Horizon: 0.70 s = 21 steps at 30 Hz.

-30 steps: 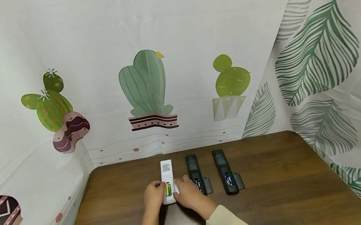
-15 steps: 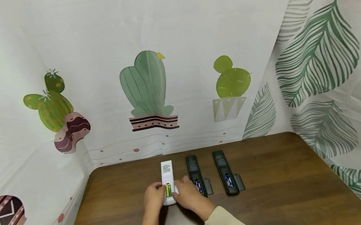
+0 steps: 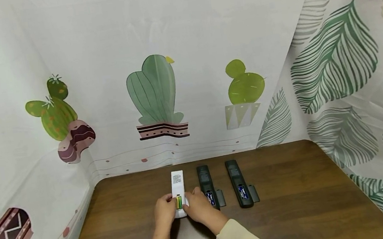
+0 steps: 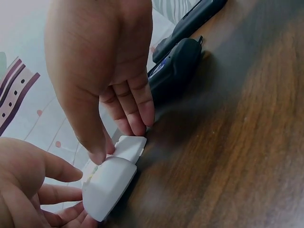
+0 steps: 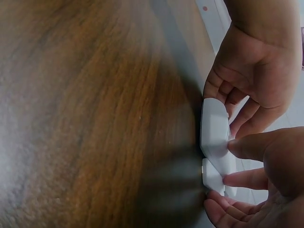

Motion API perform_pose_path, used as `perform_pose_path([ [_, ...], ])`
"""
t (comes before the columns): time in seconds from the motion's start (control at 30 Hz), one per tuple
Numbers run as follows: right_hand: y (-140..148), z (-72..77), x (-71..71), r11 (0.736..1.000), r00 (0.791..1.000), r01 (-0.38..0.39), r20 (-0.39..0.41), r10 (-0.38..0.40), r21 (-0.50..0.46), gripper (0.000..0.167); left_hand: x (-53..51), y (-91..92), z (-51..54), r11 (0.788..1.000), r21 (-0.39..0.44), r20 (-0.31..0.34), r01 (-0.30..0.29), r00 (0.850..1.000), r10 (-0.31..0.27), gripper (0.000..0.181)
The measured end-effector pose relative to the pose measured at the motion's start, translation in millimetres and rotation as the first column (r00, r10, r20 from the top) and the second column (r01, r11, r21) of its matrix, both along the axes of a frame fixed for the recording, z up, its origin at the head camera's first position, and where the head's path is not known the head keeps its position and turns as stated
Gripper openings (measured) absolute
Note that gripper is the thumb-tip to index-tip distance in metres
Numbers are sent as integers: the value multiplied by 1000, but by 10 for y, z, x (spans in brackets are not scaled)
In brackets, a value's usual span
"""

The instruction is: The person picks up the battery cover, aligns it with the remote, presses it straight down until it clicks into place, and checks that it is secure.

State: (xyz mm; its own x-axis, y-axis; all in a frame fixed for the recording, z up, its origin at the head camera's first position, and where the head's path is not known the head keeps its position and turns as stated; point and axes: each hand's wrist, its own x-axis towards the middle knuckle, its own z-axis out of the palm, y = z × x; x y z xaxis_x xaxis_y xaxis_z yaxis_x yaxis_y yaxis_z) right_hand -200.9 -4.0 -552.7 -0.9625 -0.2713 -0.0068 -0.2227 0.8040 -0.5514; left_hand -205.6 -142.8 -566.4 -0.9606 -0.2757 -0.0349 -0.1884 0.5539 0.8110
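Note:
A white remote control [image 3: 177,184] lies back side up on the table, its battery bay uncovered, with green-and-yellow batteries [image 3: 178,202] inside. My left hand [image 3: 163,212] grips its left edge near the bay, thumb on top. At the right edge, my right hand [image 3: 202,207] holds a small white battery cover [image 5: 212,175] flat against the remote's side. In the right wrist view, the right thumb touches the remote's edge, the index finger lies on the cover, and the other fingers sit at the cover's far side. The left wrist view shows cover and remote touching side by side.
Two black remote controls lie to the right, the nearer one [image 3: 204,176] partly behind my right hand, the other [image 3: 234,174] farther right. Both have open bays with blue batteries and a dark cover [image 3: 253,193] beside them. A printed cloth [image 3: 195,94] hangs behind the wooden table [image 3: 295,186].
Both hands hold nearly the same place at the white remote. The view shifts slightly; the remote, hands and black remotes otherwise look unchanged.

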Motion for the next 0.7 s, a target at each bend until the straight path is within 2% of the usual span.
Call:
perform_pose_path([
  [0.13, 7, 14, 8, 1000, 1000, -8, -25, 8, 10, 46, 21, 22, -10, 1000, 19, -32, -11, 999, 12, 33],
  [0.3, 6, 32, 15, 1000, 1000, -1, -6, 1, -10, 45, 41, 27, -30, 1000, 11, -64, -3, 998, 4, 35],
  [0.47, -4, 44, 11, 1000, 1000, -1, 13, 1, -17, 46, 48, 20, -42, 1000, -3, -60, 10, 998, -11, 38],
  [0.7, -15, 50, -9, 999, 999, -20, 49, 21, -27, 45, 47, 5, -33, 1000, 22, -35, 9, 999, -8, 40],
])
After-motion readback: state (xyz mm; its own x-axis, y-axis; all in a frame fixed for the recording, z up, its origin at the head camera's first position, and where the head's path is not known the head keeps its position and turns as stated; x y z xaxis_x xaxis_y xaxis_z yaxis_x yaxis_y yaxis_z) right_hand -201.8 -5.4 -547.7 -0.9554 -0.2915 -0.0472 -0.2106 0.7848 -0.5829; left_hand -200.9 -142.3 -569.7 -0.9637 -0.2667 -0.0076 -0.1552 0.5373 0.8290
